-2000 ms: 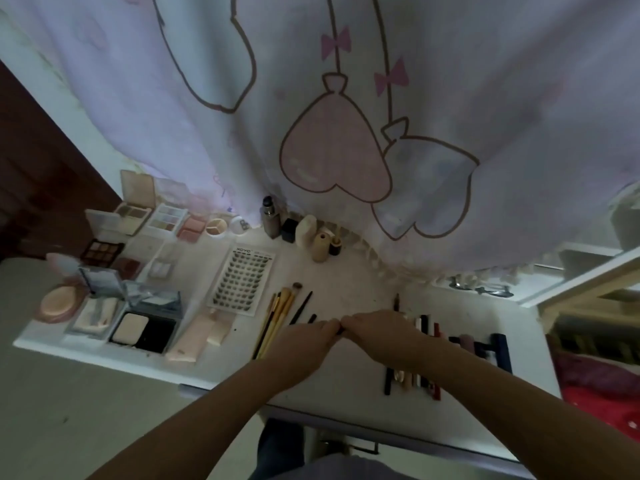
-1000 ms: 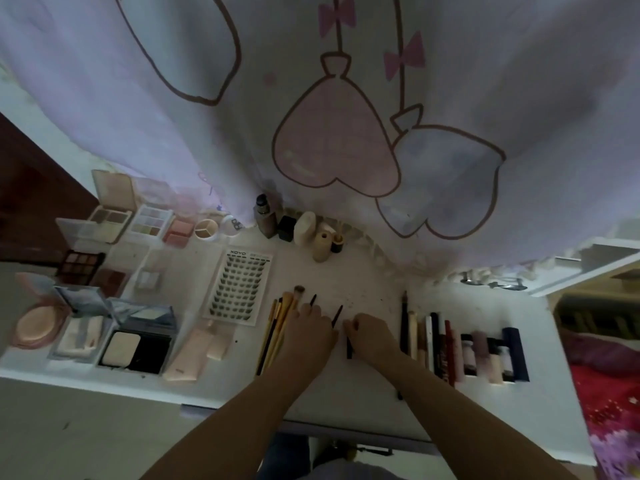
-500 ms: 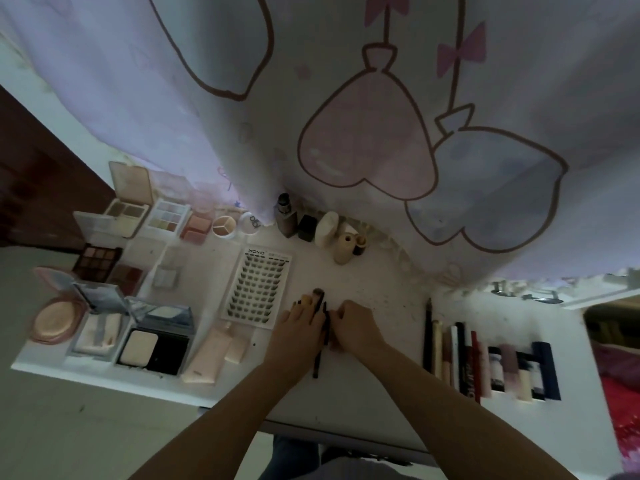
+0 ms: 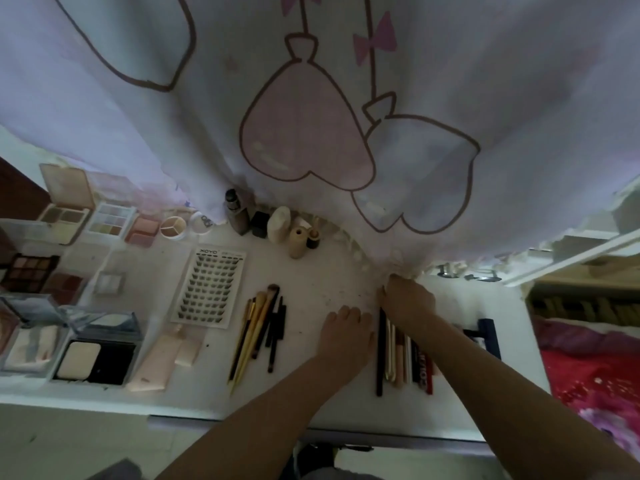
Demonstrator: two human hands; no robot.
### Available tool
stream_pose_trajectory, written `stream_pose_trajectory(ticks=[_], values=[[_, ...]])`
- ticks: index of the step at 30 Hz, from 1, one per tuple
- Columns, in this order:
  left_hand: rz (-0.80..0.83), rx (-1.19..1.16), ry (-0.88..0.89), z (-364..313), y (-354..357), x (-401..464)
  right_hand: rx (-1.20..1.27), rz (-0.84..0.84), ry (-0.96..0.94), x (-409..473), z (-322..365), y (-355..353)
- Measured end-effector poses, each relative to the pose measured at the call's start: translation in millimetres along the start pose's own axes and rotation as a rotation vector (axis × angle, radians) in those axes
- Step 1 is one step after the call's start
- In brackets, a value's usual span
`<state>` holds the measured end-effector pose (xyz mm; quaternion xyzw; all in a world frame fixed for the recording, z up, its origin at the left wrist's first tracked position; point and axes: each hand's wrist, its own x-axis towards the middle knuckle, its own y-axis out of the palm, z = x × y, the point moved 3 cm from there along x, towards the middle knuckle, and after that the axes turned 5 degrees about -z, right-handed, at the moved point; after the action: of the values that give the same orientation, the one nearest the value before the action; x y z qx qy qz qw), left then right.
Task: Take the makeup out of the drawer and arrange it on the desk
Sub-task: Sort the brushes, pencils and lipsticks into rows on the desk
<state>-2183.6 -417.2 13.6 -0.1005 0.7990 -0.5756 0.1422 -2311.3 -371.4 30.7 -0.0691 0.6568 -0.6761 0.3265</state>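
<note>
My left hand (image 4: 346, 329) rests on the white desk (image 4: 332, 275), fingers bent down, just left of a long black pencil (image 4: 381, 358). That pencil begins a row of pens and lip pencils (image 4: 405, 358) lying side by side. My right hand (image 4: 408, 301) lies over the far ends of this row, its fingertips at the curtain hem; what its fingers hold is hidden. Left of my hands lies a bunch of gold-handled brushes (image 4: 256, 330) with a few black pencils (image 4: 277, 327) beside them.
A lash sheet (image 4: 211, 285), open palettes (image 4: 110, 220), a powder compact (image 4: 95, 362) and pink tubes (image 4: 156, 365) fill the desk's left. Small bottles (image 4: 239, 213) stand at the back under a printed curtain (image 4: 311, 140). A dark blue tube (image 4: 488, 337) lies right; red bedding (image 4: 588, 375) beyond.
Both hands have left the brushes and moved right to the pen row. The black pencil they handled now lies beside the brushes.
</note>
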Motion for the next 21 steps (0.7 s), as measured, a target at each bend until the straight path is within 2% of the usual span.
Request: stream_pose_trajectory(ticks=[5, 9, 11, 14, 15, 19, 21], values=[[0.090, 0.026, -0.117, -6, 15, 4, -0.063, 0.050, 0.016, 8, 3, 11], [0.074, -0.048, -0.195, -1, 12, -1, 0.059, 0.013, -0.015, 7, 15, 7], [0.089, -0.180, -0.265, 6, 5, -4, 0.198, 0.037, -0.037, 5, 26, 4], [0.087, -0.502, -0.390, 24, -10, -12, 0.479, 0.104, -0.083, -2, 47, -3], [0.064, -0.532, -0.395, 30, -17, -16, 0.563, 0.129, -0.071, -4, 54, -5], [0.027, -0.558, -0.308, 47, -38, -29, 0.979, 0.317, 0.175, -13, 65, -7], [0.067, -0.606, -0.310, 51, -44, -32, 1.073, 0.382, 0.256, -19, 67, -5]])
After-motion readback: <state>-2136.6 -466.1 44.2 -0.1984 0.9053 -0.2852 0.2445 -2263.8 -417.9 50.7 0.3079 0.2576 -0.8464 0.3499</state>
